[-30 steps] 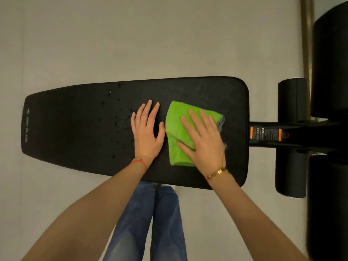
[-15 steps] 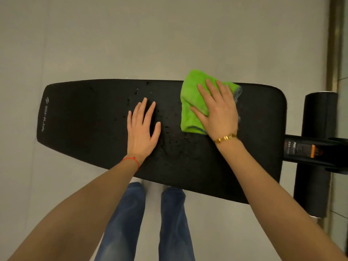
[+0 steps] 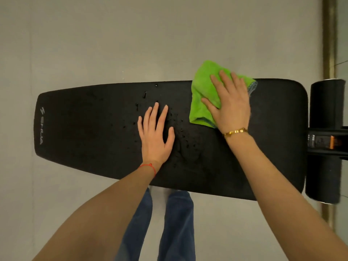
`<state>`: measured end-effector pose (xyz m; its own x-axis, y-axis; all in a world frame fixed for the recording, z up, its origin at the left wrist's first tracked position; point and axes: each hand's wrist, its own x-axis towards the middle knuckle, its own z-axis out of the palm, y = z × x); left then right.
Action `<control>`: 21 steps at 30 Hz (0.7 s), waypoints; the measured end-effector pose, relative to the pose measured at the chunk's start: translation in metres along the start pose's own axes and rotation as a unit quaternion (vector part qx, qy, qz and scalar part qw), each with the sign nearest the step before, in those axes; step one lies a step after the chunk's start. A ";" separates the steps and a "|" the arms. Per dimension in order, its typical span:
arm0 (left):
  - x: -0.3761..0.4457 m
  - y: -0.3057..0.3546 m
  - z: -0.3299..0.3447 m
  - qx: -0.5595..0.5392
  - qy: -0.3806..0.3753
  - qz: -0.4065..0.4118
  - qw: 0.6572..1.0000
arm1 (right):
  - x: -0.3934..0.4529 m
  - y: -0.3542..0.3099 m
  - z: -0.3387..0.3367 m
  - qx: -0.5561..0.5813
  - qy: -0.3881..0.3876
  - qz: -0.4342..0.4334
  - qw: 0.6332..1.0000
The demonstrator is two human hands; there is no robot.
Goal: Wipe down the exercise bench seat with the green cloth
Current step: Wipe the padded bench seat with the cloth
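bench seat [image 3: 94, 132]: long black padded slab, lying flat & horizontal across view, tapered toward its left end w/ white logo there, wider at right end. textured surface, scattered dark droplets approx. mid-length. green cloth [image 3: 202, 97]: bright green microfibre, folded/bunched, grey trim at right edge. lies on the seat's far edge, right of centre, top portion overhanging the edge. pressed flat under right hand [image 3: 230, 108], fingers [image 3: 216, 85] straight and spread.
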<state>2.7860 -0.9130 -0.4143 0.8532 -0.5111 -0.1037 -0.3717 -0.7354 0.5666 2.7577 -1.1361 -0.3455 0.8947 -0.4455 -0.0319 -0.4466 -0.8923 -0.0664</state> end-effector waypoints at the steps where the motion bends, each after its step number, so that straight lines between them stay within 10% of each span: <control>1: 0.000 -0.001 0.000 0.001 0.000 0.001 1.000 | -0.016 -0.006 0.001 -0.001 0.000 -0.014 1.000; 8: 0.000 -0.004 0.003 0.000 0.005 0.006 1.000 | -0.149 0.004 -0.017 -0.025 -0.082 -0.158 0.984; 16: 0.000 -0.004 0.005 -0.009 0.009 0.010 1.000 | -0.029 0.003 -0.005 0.009 0.006 0.022 1.000; 21: 0.000 -0.004 0.004 -0.013 0.013 0.011 1.000 | -0.146 -0.018 -0.007 -0.002 -0.055 -0.086 0.995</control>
<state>2.7857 -0.9118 -0.4201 0.8540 -0.5157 -0.0695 -0.3818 -0.7116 0.5898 2.6354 -1.0559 -0.3325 0.9528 -0.2751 -0.1284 -0.2862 -0.9551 -0.0772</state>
